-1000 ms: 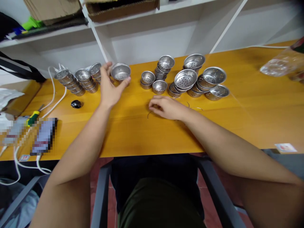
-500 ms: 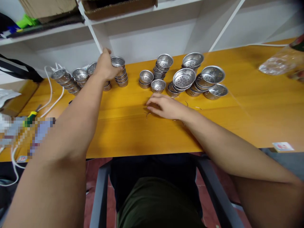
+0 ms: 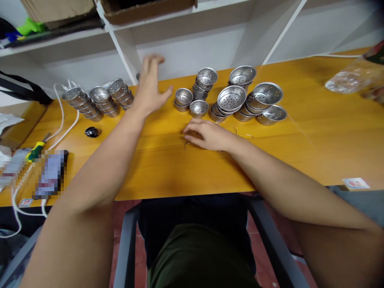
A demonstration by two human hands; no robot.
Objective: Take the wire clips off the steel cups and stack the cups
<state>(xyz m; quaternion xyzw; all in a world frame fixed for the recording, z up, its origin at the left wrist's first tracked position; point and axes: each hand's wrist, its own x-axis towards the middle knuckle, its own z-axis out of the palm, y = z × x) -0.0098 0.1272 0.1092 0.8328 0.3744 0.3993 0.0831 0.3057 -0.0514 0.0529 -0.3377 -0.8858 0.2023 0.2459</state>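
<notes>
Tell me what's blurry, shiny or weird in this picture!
In the head view, the left hand looks slightly smeared; also in the head view, the metal cups glint, the phone-like slab is broken into blocky squares, and the top right corner goes dark.

My left hand point(image 3: 151, 86): one second ago gripping a metal cup point(image 3: 138, 76), now it is spread and has released it | the cup is now mostly hidden behind my hand | my left forearm point(image 3: 115, 158) has uncovered again the small black object point(image 3: 92, 132) and the pixelated device point(image 3: 51, 174).
</notes>
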